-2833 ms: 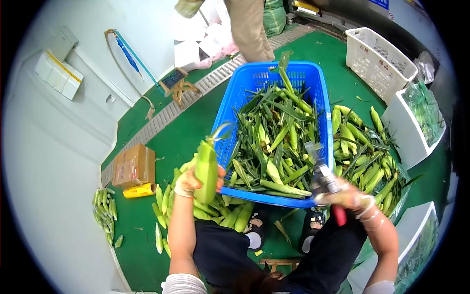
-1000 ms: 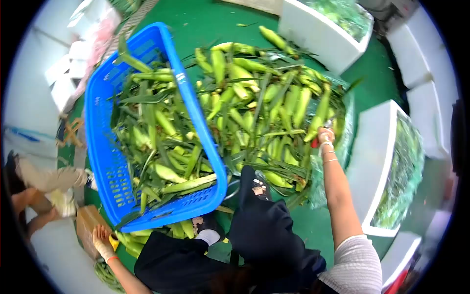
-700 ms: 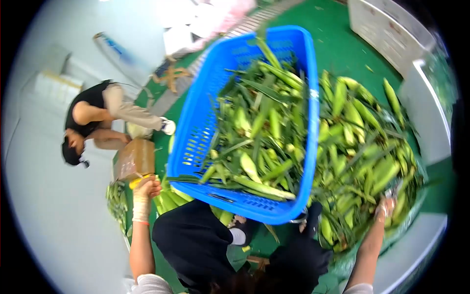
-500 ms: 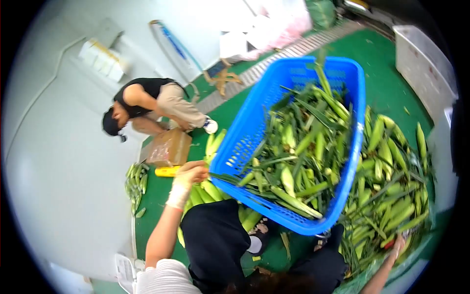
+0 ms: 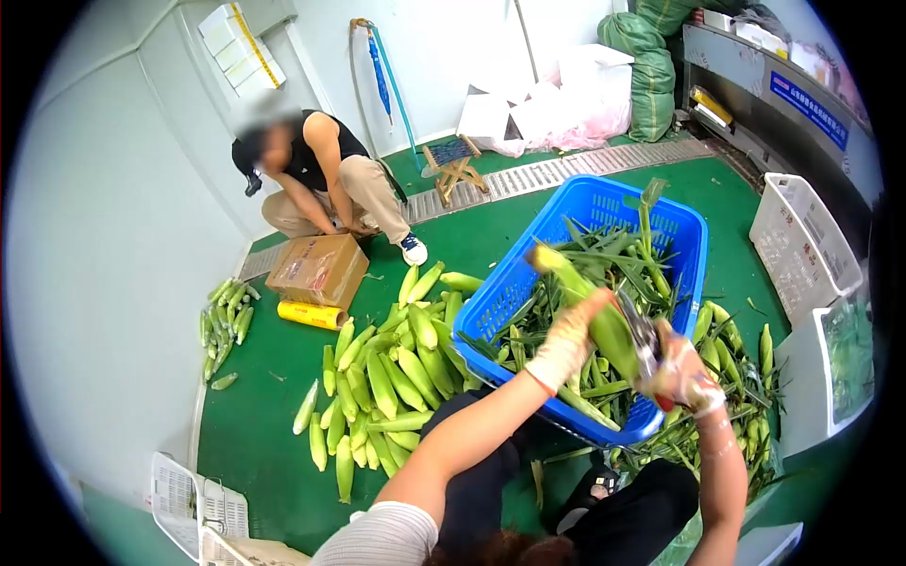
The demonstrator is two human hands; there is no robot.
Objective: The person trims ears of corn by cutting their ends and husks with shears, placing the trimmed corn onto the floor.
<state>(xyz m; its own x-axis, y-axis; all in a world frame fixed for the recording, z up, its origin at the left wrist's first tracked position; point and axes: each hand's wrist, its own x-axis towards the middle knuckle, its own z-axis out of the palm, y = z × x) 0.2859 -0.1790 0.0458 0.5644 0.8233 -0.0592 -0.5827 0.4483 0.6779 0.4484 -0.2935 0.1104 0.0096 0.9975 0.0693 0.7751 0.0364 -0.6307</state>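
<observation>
My left hand (image 5: 570,341), in a pale glove, is closed around a green ear of corn (image 5: 615,341) in its husk, tilted over the blue basket (image 5: 464,330). My right hand (image 5: 683,375), also gloved, grips pruning shears (image 5: 645,341) with a red handle. Their metal blades lie against the lower part of the ear; motion blur hides whether they cut into it. Husk leaves and trimmings (image 5: 528,316) fill the basket below. To the left lies a pile of trimmed corn ears (image 5: 396,377) on the green floor.
A person (image 5: 326,170) crouches by a cardboard box (image 5: 318,269), beside a yellow roll (image 5: 311,314). More leafy corn (image 5: 722,354) lies right of the basket, near white crates (image 5: 802,245). A small folding stool (image 5: 455,170) stands behind. Wrapped corn ears (image 5: 225,316) lie at left.
My right hand has risen from the leafy corn at right, bringing an ear and the shears over the basket. My left hand has moved right from the trimmed pile and taken hold of the ear.
</observation>
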